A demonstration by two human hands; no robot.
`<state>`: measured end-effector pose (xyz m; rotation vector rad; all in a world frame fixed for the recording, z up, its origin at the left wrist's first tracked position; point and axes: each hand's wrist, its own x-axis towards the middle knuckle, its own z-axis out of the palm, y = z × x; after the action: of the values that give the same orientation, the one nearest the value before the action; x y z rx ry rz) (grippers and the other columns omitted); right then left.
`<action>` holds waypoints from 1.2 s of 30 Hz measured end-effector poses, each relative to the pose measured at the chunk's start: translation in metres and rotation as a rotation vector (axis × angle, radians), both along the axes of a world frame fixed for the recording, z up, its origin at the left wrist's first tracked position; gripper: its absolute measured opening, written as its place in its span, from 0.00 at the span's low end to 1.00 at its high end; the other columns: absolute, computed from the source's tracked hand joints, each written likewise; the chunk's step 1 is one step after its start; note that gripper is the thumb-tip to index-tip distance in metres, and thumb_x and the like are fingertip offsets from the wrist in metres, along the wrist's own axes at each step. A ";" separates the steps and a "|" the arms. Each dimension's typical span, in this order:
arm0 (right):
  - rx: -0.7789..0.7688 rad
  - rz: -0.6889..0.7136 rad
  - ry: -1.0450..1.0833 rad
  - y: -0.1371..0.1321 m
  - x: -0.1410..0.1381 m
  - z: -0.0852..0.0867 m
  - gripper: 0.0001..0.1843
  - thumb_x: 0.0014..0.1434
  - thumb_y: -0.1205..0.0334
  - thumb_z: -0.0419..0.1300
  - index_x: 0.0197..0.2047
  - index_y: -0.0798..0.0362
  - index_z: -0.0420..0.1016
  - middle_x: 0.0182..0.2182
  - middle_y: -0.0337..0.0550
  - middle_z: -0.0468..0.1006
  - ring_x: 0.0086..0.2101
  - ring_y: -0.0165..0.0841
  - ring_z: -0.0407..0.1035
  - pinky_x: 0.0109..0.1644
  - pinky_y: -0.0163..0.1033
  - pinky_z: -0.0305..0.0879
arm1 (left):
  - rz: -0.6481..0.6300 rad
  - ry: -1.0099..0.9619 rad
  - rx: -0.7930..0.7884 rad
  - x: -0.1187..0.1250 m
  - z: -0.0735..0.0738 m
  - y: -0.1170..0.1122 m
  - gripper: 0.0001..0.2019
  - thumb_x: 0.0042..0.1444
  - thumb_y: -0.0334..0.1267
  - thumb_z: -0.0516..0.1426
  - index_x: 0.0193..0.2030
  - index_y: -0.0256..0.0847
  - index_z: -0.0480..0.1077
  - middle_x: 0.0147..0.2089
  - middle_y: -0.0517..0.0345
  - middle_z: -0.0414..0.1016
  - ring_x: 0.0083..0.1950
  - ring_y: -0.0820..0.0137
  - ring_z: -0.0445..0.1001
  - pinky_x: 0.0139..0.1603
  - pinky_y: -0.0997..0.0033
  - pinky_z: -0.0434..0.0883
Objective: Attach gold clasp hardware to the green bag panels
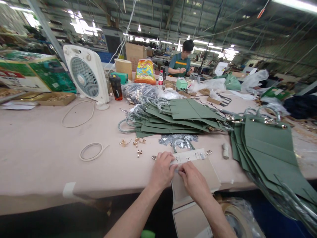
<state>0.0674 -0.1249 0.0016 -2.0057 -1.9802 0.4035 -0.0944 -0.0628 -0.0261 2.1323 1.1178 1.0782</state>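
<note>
A bag panel (pixel 209 170) lies beige side up at the table's front edge, its lower part hanging over. Across its top runs a pale strip (pixel 195 154) with small metal fittings, and a wrapped handle (pixel 184 142) loops out behind it. On the strip's left end rests my left hand (pixel 163 168), fingers bent. My right hand (pixel 192 177) is beside it, thumb and fingers pinched together at the strip's lower edge. What the fingertips hold is too small to make out. Metal clasps (pixel 209 152) stick out at the strip's ends. Flat metal plates (pixel 164 140) lie just behind.
Green bag panels (pixel 188 110) are stacked behind my hands; more green panels (pixel 269 142) hang over the edge at right. Gold fittings (pixel 139 152), a tape roll (pixel 91 152) and a small grey roll (pixel 225 151) lie nearby. A fan (pixel 85 74) stands left; a person (pixel 182 62) works opposite.
</note>
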 end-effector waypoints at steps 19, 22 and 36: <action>0.069 0.022 0.066 -0.005 -0.011 -0.005 0.07 0.69 0.65 0.55 0.41 0.46 0.73 0.41 0.44 0.75 0.40 0.40 0.74 0.43 0.42 0.68 | -0.065 -0.010 -0.027 -0.008 -0.003 0.004 0.17 0.58 0.30 0.64 0.54 0.44 0.71 0.56 0.52 0.73 0.58 0.57 0.69 0.62 0.51 0.70; 0.022 0.003 0.013 -0.004 -0.015 -0.002 0.07 0.69 0.66 0.55 0.39 0.47 0.72 0.41 0.44 0.75 0.38 0.39 0.74 0.41 0.41 0.66 | -0.081 -0.003 -0.036 -0.012 -0.002 0.004 0.21 0.58 0.31 0.64 0.58 0.44 0.70 0.59 0.50 0.73 0.60 0.57 0.69 0.64 0.50 0.69; 0.135 -0.028 0.573 0.022 0.007 0.004 0.15 0.67 0.54 0.55 0.49 0.51 0.79 0.44 0.48 0.82 0.43 0.40 0.75 0.50 0.44 0.70 | -0.071 -0.063 -0.055 -0.015 0.002 0.003 0.15 0.58 0.29 0.63 0.52 0.45 0.74 0.57 0.51 0.75 0.59 0.58 0.71 0.63 0.52 0.71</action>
<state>0.0747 -0.1028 0.0055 -1.5993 -1.5724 0.7218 -0.1090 -0.0599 -0.0246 2.0651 1.0232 1.0621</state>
